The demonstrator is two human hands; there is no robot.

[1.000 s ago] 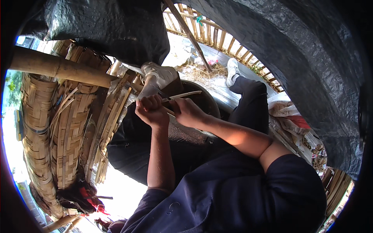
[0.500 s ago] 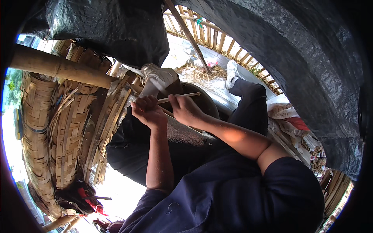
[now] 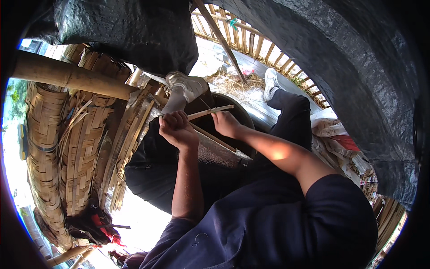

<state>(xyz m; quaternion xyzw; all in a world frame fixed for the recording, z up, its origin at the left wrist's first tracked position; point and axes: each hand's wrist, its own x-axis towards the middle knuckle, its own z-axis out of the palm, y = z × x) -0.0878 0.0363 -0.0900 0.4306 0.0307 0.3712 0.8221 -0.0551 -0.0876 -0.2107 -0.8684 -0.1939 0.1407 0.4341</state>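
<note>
My left hand is closed around one end of a pale bamboo stick, which sticks out to the right above my lap. My right hand is closed beside the stick's far part, on a knife whose thin blade shows almost edge-on across the stick. Its handle is hidden in the fingers. Below the hands, a brown strip slants along a grey, fuzzy-looking surface over my lap. Behind the hands stands a dark round tub.
Woven bamboo panels and a thick bamboo pole stand at the left. Black tarpaulin hangs overhead and right. A slanting pole, bamboo fence and straw lie ahead. Pale sacks sit at the right.
The right hand has moved slightly right and down, away from the left hand. The blade, a blurred grey streak before, now shows as a thin line. The left hand still grips the stick.
</note>
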